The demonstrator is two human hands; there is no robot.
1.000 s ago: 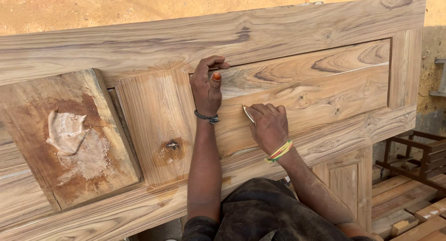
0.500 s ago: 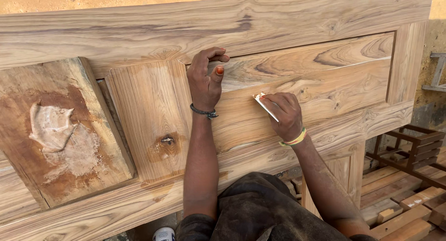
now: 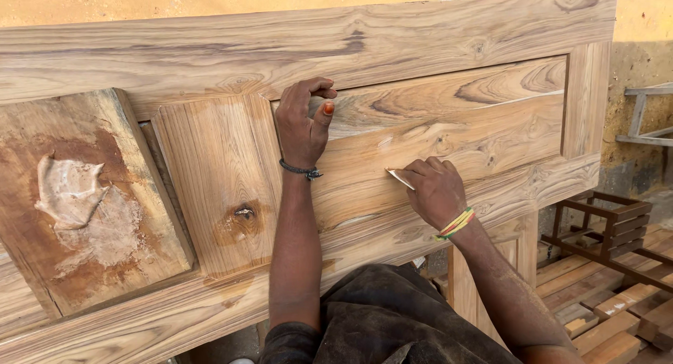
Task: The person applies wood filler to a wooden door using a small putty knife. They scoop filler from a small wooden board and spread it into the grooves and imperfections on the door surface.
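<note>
Thin blade [image 3: 400, 178] pinched flat against door panel [image 3: 449, 136] by right hand [image 3: 436, 191] fingers; left hand [image 3: 300, 125] fingers curled on panel edge, steadying.

A loose wooden board [image 3: 91, 203] lies on the left, smeared with a pale lump of wood filler [image 3: 66, 189] amid brown stains. Behind everything stands a rough ochre wall [image 3: 641, 13]. At the lower right, stacked timber pieces [image 3: 606, 311] lie on the ground beside a dark wooden frame [image 3: 610, 224]. A grey metal frame [image 3: 641, 115] leans against the wall at the right edge.
</note>
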